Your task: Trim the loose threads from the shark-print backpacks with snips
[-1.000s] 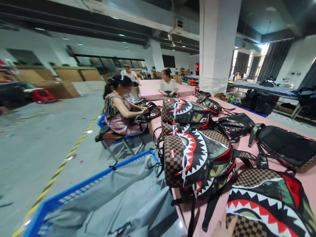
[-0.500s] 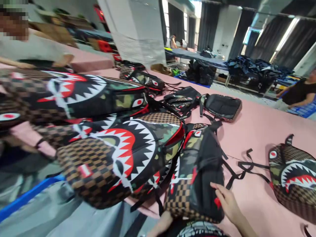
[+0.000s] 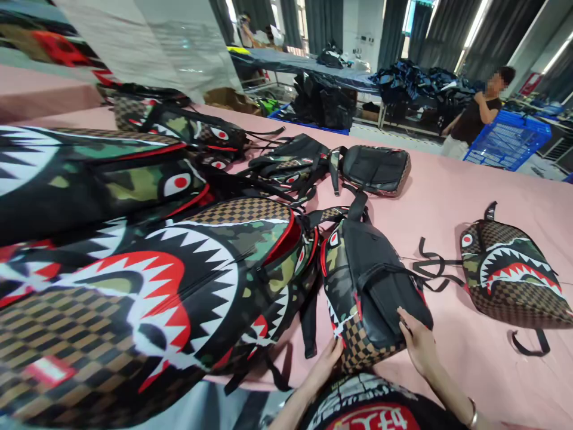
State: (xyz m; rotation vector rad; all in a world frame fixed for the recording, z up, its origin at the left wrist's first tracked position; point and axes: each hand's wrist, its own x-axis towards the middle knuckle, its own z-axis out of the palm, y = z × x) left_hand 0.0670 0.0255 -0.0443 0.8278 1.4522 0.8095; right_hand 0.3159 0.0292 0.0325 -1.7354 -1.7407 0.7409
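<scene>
At left, large shark-print backpacks (image 3: 111, 310) lie heaped on the pink table (image 3: 447, 191), their bulk hemming in that side. The left hand (image 3: 329, 358) has its fingers close together at the checkered lower corner of the black-backed backpack (image 3: 371, 292), which lies back panel up, just beside the heap, at the near table edge; whether it pinches, I cannot tell. The right hand (image 3: 418, 343) bends its fingers onto the back panel near the other lower corner; any grip is unclear. Hands at both corners probably steady it. Loose straps (image 3: 434, 266) trail from its right towards another shark-print backpack (image 3: 514, 269) and could snag. Beyond, a person (image 3: 478, 113) is beside a blue crate (image 3: 508, 140)
</scene>
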